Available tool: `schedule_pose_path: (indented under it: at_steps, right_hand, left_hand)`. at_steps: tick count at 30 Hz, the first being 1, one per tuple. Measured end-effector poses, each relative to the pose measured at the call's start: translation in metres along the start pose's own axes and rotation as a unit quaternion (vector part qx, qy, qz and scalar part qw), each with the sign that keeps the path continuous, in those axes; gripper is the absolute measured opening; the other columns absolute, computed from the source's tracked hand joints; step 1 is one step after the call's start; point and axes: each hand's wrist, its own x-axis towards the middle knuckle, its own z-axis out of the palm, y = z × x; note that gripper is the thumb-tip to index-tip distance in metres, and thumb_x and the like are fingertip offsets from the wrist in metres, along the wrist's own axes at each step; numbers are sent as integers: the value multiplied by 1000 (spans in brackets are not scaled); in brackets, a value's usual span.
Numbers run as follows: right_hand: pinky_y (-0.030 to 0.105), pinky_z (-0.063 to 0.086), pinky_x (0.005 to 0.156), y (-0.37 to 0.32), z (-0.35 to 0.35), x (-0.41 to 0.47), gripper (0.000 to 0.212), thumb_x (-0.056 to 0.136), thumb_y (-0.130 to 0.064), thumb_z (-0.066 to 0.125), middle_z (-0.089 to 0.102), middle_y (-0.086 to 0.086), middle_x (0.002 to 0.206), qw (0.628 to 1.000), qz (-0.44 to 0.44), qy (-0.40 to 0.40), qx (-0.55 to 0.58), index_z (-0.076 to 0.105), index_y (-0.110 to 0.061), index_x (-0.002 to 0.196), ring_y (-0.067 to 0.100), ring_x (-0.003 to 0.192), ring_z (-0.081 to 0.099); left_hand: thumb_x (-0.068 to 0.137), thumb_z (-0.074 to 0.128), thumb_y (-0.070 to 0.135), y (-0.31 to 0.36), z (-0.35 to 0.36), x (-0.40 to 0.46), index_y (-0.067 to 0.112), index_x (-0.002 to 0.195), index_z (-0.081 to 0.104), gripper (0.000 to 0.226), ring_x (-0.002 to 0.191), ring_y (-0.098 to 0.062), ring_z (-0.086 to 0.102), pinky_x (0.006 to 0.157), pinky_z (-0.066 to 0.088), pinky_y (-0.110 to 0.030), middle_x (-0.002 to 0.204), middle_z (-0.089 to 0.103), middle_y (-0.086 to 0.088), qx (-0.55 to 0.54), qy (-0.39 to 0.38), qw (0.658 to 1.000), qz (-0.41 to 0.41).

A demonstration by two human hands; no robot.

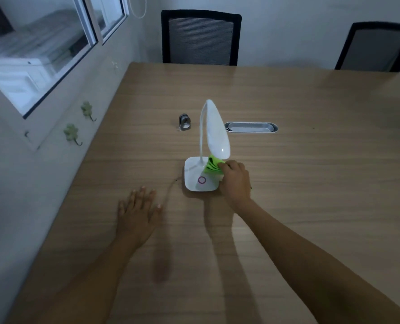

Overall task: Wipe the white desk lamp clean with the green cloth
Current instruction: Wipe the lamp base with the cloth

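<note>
- The wooden table (287,183) fills most of the view; its left edge runs along the wall (54,183), and wide bare wood lies to the right of the lamp and toward the person.
- Two dark mesh chairs stand at the far edge, one (201,38) straight behind the lamp, the other (376,47) far right.
- A window (37,50) sits in the left wall, with two clover-shaped hooks (71,133) below it.
- The white desk lamp (214,132) stands mid-table, its head drooping over the square base (194,176), which bears a pink ring.
- The right hand (235,181) is closed around the green cloth (213,166), pressing it on the base's far right part, under the lamp head.
- The left hand (138,209) lies flat, fingers spread, holding nothing, near the left of the base.
- A grey cable slot (251,127) lies just behind the lamp head on the right.
- A small grey object (185,122) stands behind the lamp on the left.
- A thin cord (171,185) trails from the base's left side.
</note>
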Motion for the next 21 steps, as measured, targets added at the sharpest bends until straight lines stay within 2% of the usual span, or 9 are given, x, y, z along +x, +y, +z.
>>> schedule_pose_path:
  at_steps: [2,6,8,11,13,17,18,20,21]
  right_hand:
    - [44,51,63,-8,2,12,40,69,-4,35,68,24,85,1000,9,9,15,70,-1,89,45,78,61]
    - [49,40,100,-9,5,26,27,92,-2,45,53,28,122,997,-8,-82,-8,57,0,117,41,115,46]
    - [46,39,100,-1,7,25,27,92,-6,48,54,26,123,994,3,-104,-18,58,-3,117,41,116,44]
    - [43,38,89,16,6,24,33,85,-1,48,59,19,114,993,52,-97,-46,62,-6,114,40,109,44]
    - [46,39,85,17,-1,26,34,79,7,48,60,22,109,993,82,-72,-39,62,1,109,43,106,45]
    - [57,46,73,-3,-1,24,24,72,15,50,63,34,88,998,44,24,47,65,11,90,55,87,54]
    - [59,47,79,-8,-2,22,23,78,12,50,62,36,96,995,42,20,88,64,9,96,55,93,54]
    - [54,41,96,-12,1,21,27,90,2,47,54,31,119,996,16,-64,66,59,1,114,45,113,47]
    - [49,39,98,-8,6,21,30,90,-1,47,52,27,124,995,9,-93,30,58,-4,118,41,115,44]
  left_hand:
    - [82,2,60,0,0,-1,35,149,19,73,149,-21,8,117,6,-53,161,14,4,-9,9,1000,-2]
    - [83,3,59,0,0,-1,34,148,22,72,148,-21,12,117,8,-53,160,17,4,-2,18,1000,2]
    - [84,5,59,0,0,-1,33,147,25,71,148,-22,15,117,10,-53,160,21,3,-2,27,1000,5]
    - [85,6,58,1,-1,-1,34,147,27,70,147,-22,17,117,11,-52,159,23,3,7,31,999,5]
    - [85,7,57,2,-1,-2,34,146,27,68,147,-22,18,116,13,-52,159,24,3,14,36,999,6]
    - [88,13,55,1,0,-2,33,144,32,64,145,-24,24,115,18,-54,156,31,1,15,47,999,8]
    - [88,13,55,1,0,-2,33,144,32,64,145,-24,24,115,18,-54,156,31,1,16,47,999,9]
    - [88,12,55,0,1,-2,33,145,30,64,146,-24,23,115,17,-54,157,29,1,13,43,999,9]
    - [88,11,56,0,2,-1,33,146,29,65,146,-23,21,116,15,-54,158,27,2,11,40,999,9]
